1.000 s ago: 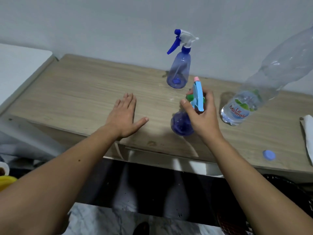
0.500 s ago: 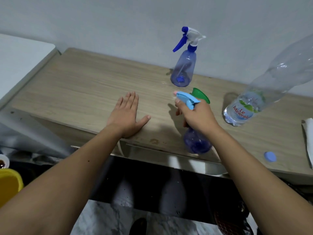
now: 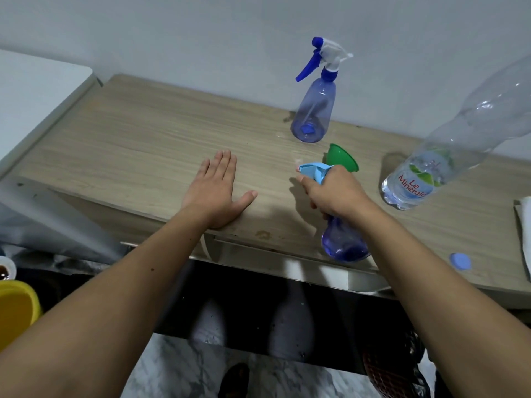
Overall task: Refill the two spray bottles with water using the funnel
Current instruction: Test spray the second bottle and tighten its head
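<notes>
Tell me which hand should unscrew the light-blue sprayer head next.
Probably left: the left hand lies flat and free on the table, while the right hand already grips the spray bottle below its sprayer head.

A single wide-angle view from the person's head looks forward and down, close over the near edge of the wooden surface (image 3: 138, 145). It faces the wall (image 3: 201, 33) behind, and both forearms reach in from the bottom corners. The floor (image 3: 178, 369) shows below.
</notes>
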### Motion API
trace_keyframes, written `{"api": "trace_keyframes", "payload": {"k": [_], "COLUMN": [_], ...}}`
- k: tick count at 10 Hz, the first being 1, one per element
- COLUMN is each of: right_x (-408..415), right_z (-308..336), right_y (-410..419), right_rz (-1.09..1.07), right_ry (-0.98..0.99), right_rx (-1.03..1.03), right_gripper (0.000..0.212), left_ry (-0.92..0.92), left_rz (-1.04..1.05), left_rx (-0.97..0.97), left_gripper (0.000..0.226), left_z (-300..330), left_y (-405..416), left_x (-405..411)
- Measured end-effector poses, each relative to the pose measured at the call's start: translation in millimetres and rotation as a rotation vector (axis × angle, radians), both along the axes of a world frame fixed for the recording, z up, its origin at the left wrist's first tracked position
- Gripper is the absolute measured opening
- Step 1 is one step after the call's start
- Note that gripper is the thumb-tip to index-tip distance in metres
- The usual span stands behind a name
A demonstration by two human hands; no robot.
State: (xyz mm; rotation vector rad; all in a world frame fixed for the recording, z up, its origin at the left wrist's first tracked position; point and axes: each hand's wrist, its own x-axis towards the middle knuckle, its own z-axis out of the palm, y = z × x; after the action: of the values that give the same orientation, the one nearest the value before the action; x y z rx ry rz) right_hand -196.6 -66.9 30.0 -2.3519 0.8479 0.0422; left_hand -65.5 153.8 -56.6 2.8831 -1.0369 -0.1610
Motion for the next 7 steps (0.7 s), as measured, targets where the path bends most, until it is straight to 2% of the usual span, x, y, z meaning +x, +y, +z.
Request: {"api": "trace_keyframes", "payload": {"k": [2,3,5,7], "right_x": [-7.5,-11.5,-13.3,-13.6], "right_z": [7.1,14.1,25.4,22.7], "right_y": [-0.3,1.7,7.5,3.8], "right_rz": [0.016,-0.02,-0.082,-0.034], "right_ry": [-0.03,-0.076,-0.097,-0.071], "right_rx": [0.032,0.072,0.055,-0.014], "right_gripper": [0.051,0.053,0.077,0.068], "left_ry": [0.002,0.003,0.007,0.007], "left_rz": [-0.003,-0.002,-0.004,-0.006], "left_rx": [-0.008,-0.012,-0.019,-0.027], "left_gripper": [0.11,0.111,0.112,0.112], "left_z": [1.0,0.7,1.1,2.2], "left_y": [0.3,0.3,0.7,0.9], "left_x": [0.0,-0.5,-0.6,-1.2]}}
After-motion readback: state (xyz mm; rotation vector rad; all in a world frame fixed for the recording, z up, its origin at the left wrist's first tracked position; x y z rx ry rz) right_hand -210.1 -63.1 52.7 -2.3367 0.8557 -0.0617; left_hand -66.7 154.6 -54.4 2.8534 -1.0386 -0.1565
